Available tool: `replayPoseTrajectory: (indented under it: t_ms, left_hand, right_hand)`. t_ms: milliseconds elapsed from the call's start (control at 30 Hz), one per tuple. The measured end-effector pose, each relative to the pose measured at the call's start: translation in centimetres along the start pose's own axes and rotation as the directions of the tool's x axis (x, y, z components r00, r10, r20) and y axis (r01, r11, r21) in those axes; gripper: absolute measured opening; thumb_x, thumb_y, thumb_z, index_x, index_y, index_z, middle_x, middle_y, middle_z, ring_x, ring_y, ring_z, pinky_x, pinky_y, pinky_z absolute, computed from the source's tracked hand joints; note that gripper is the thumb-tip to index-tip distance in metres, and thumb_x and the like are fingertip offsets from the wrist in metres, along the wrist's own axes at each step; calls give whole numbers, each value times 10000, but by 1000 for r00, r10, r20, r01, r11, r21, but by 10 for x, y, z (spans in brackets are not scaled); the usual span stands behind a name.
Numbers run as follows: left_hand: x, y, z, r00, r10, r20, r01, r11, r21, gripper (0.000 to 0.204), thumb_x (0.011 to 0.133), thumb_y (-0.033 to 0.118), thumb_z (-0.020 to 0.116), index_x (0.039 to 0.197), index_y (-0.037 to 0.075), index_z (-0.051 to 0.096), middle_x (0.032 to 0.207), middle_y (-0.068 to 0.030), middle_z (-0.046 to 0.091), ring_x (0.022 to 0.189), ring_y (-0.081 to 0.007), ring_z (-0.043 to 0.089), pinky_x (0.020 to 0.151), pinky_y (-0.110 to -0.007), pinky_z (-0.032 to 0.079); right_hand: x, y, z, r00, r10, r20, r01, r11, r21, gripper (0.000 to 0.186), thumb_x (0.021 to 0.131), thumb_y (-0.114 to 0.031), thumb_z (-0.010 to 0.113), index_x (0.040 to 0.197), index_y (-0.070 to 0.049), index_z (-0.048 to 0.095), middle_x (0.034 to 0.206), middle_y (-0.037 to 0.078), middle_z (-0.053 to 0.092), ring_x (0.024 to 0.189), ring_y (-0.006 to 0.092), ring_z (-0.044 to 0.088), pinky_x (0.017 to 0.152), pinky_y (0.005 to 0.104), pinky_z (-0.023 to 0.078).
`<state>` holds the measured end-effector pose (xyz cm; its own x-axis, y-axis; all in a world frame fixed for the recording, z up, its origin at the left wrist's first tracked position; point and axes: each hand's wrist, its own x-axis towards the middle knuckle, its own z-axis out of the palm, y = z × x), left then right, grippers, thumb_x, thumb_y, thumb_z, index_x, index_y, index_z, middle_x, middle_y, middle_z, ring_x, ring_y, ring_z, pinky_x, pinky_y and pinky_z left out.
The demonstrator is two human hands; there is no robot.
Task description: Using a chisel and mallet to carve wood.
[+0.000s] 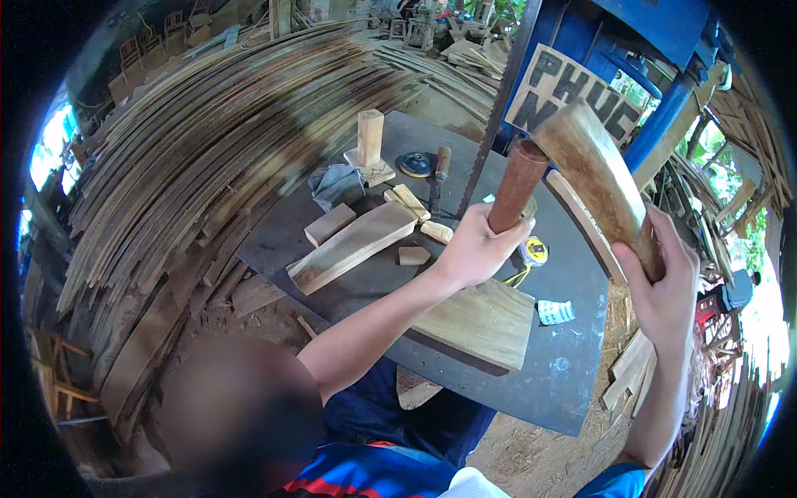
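My left hand [480, 249] is closed around a reddish-brown wooden cylinder [515, 187], held upright like a thick handle; its lower part is hidden in the fist. My right hand [668, 282] grips the lower end of a curved wooden piece [594, 162], raised and tilted so its top end meets or overlaps the cylinder's top. Whether the two touch, I cannot tell. Both are above a dark metal table [357, 311]. Below my left forearm lies a flat wooden board [490, 322]. A yellow tape measure [534, 251] sits close to my left hand.
A toothed saw blade [496, 124] meets the table beside a blue machine [660, 124]. On the table are a long wood block [353, 247], smaller offcuts [413, 256], an upright block [370, 137], a wooden-handled tool [442, 164] and a blue-white item [555, 312]. Stacked planks [207, 133] fill the left.
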<state>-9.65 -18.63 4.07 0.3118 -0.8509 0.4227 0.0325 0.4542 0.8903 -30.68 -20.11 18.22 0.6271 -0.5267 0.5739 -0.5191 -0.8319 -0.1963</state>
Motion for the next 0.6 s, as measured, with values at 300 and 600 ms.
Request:
replayPoseTrajectory:
  t_ms: [300, 600]
  left_hand:
    - [-70, -8, -59, 999, -16, 37, 28, 936, -350, 223, 919, 69, 568, 728, 74, 452, 641, 15, 465, 604, -70, 488, 526, -263, 362]
    - [-135, -19, -90, 954, -82, -289, 40, 988, -150, 136, 986, 182, 468, 965, 49, 451, 972, -118, 531, 965, -250, 579, 935, -433, 456]
  right_hand:
    - [-82, 72, 109, 993, -28, -117, 19, 997, -76, 552, 811, -263, 749, 1247, -20, 515, 846, 161, 621, 705, 292, 663, 579, 389, 521]
    - [-110, 100, 138, 985, 70, -159, -84, 993, -85, 610, 770, -270, 778, 1308, -99, 550, 852, 111, 606, 661, 290, 624, 579, 372, 491]
